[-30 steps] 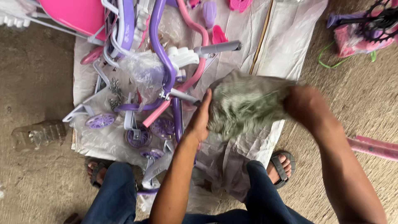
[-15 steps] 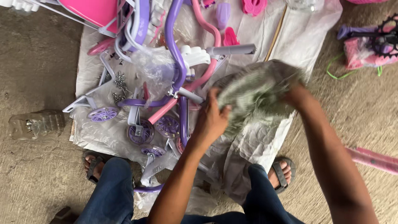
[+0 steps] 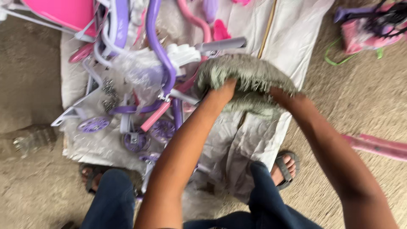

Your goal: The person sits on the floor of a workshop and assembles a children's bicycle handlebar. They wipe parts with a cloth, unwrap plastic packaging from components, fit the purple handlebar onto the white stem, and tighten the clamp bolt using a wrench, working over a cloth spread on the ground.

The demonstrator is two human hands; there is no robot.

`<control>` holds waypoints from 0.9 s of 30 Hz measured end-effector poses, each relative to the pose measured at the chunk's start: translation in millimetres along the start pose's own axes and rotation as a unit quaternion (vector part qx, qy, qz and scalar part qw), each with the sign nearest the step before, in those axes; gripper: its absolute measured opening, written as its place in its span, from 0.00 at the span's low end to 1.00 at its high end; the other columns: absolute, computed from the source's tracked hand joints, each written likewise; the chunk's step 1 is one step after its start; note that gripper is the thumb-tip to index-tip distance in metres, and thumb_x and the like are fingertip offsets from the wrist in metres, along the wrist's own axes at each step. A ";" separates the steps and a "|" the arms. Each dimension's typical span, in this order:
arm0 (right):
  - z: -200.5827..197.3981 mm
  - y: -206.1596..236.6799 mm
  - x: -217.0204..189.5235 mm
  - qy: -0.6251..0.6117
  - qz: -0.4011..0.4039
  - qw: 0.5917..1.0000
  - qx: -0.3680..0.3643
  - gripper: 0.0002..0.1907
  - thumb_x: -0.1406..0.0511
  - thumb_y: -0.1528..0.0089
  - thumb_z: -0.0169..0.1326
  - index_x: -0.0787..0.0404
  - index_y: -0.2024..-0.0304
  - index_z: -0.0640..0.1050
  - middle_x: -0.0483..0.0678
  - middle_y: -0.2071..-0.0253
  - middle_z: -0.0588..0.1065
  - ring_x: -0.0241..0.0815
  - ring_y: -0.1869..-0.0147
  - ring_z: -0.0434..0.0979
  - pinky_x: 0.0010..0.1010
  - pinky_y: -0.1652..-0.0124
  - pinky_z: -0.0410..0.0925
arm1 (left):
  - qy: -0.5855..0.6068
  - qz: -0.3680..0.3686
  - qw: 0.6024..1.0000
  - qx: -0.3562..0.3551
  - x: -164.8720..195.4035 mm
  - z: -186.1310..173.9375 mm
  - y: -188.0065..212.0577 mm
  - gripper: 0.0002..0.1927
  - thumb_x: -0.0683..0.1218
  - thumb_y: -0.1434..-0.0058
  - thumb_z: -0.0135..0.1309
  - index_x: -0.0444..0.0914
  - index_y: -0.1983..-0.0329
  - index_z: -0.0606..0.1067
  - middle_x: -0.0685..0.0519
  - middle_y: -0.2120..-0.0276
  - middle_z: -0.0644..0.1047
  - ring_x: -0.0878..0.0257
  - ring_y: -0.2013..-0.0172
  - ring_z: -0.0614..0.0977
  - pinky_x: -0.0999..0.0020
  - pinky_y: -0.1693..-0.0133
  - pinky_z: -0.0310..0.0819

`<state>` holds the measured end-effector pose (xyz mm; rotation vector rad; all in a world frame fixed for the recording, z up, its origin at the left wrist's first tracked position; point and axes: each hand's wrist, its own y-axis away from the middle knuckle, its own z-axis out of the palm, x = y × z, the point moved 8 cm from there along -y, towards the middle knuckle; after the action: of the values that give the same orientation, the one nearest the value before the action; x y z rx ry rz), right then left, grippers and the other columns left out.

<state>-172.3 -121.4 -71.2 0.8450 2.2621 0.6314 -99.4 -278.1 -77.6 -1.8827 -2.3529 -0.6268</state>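
Both hands are engaged with one grey-green fuzzy cover (image 3: 248,78), a soft, shaggy piece held in the air at mid-frame. The left hand (image 3: 222,91) enters the cover from below at its left end; the fingers are tucked under the pile and cannot be seen, so the exact closure cannot be told, but the hand is gripping the cover's edge. The right hand (image 3: 288,99) does the same at the right end, fingers hidden in the fabric, gripping the lower rim. The cover is stretched between the two hands, forming a shallow dome with a folded band along its underside.

Directly beneath the hands lies a crumpled white sheet (image 3: 292,46) spread over the ground. On the sheet, just left of the cover, rests a purple bicycle frame (image 3: 159,46), its tube curving from the top edge down to mid-frame. A white moulded part (image 3: 184,53) sits against the frame, and a grey bar (image 3: 222,43) projects from it toward the cover. A clear plastic bag (image 3: 137,70) lies over the frame. Small purple wheels (image 3: 94,124) lie lower left on the sheet, near a pink tube (image 3: 154,116).

A pink panel (image 3: 63,12) occupies the upper left corner. The person's sandalled feet (image 3: 285,167) stand at the sheet's near edge, on a sandy ground (image 3: 364,97). A pink bar (image 3: 377,146) lies at the right edge.
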 end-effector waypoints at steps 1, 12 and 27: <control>2.6 11.6 5.2 0.006 0.018 1.000 -0.024 0.27 0.57 0.35 0.47 0.49 0.32 0.67 0.53 0.41 0.75 0.51 0.40 0.76 0.41 0.39 0.70 | -0.012 0.003 1.000 0.001 0.1 7.9 2.5 0.06 0.38 0.34 0.49 0.36 0.56 0.75 0.44 0.60 0.79 0.51 0.61 0.84 0.56 0.55 0.78; -41.0 61.4 17.4 0.079 0.073 0.950 -0.293 0.25 0.51 0.32 0.45 0.41 0.32 0.71 0.48 0.42 0.81 0.46 0.44 0.83 0.43 0.39 0.74 | 0.115 0.111 0.966 -0.205 55.7 62.5 56.6 0.09 0.40 0.35 0.50 0.34 0.54 0.77 0.42 0.57 0.80 0.48 0.58 0.83 0.53 0.53 0.76; 79.5 44.9 52.6 -0.079 0.008 0.988 -0.134 0.20 0.52 0.31 0.45 0.54 0.46 0.79 0.53 0.54 0.81 0.45 0.53 0.81 0.42 0.47 0.73 | -0.008 0.090 0.950 -0.299 18.0 75.2 27.9 0.14 0.42 0.36 0.52 0.32 0.50 0.78 0.39 0.54 0.80 0.44 0.54 0.82 0.49 0.49 0.74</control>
<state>-129.9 -37.3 -118.5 0.7516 1.9757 0.8233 -62.4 -230.4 -133.4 -2.2844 -2.1090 -1.4314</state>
